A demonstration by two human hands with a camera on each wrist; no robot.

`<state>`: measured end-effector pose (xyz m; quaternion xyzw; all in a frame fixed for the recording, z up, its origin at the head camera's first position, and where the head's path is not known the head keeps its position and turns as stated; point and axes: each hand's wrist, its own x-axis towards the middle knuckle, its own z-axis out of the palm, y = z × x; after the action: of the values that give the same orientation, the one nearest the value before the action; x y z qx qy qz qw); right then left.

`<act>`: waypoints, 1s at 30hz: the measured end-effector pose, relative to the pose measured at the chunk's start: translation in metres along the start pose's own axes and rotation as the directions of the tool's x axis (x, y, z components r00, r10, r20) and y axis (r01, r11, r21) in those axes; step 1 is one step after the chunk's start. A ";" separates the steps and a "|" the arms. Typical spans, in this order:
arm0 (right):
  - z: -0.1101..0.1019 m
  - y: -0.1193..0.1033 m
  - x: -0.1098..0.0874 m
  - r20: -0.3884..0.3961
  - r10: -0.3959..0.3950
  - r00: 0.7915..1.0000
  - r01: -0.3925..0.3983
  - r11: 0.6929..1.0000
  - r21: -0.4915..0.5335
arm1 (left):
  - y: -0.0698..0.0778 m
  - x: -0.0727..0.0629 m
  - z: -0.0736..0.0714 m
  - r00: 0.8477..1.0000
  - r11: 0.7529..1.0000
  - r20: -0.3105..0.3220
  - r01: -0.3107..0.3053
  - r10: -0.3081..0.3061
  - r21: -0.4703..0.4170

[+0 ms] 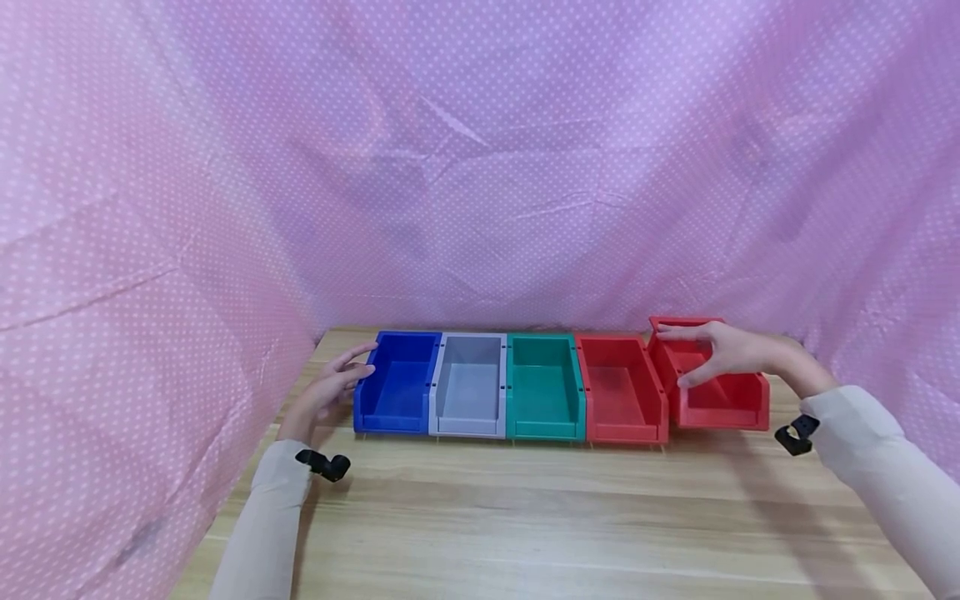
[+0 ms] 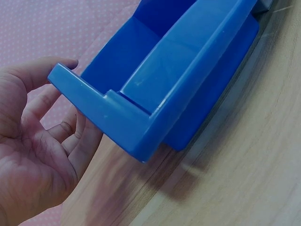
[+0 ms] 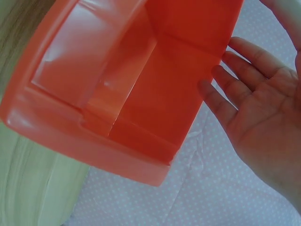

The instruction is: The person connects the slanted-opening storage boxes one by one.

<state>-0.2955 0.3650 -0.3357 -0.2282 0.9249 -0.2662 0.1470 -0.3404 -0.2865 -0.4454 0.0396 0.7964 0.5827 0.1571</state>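
Several open-front plastic bins stand in a row on the wooden table [image 1: 525,517]: blue [image 1: 397,383], grey [image 1: 471,383], green [image 1: 543,387] and red [image 1: 621,387]. A second red bin [image 1: 712,379] sits at the right end, set slightly back and askew from the row. My right hand [image 1: 716,352] reaches over it with straight fingers lying against its wall. In the right wrist view the palm [image 3: 263,108] is flat beside the red bin [image 3: 141,80]. My left hand [image 1: 337,379] rests with relaxed fingers against the blue bin's left side. The left wrist view shows that hand [image 2: 37,155] behind the blue bin's [image 2: 188,70] front corner.
Pink dotted cloth [image 1: 480,167] hangs round the table at the back and both sides, close behind the bins. Bare wood lies in front of the row. A black camera mount sits on each wrist [image 1: 324,464], [image 1: 795,435].
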 end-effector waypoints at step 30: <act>0.024 0.006 0.011 0.039 0.047 0.998 -0.048 0.999 0.016 | -0.001 0.002 0.000 1.000 1.000 -0.001 -0.001 0.001 -0.004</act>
<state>-0.2974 0.3542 -0.3606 -0.2101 0.9248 -0.2659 0.1730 -0.3418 -0.2863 -0.4464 0.0391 0.7952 0.5845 0.1564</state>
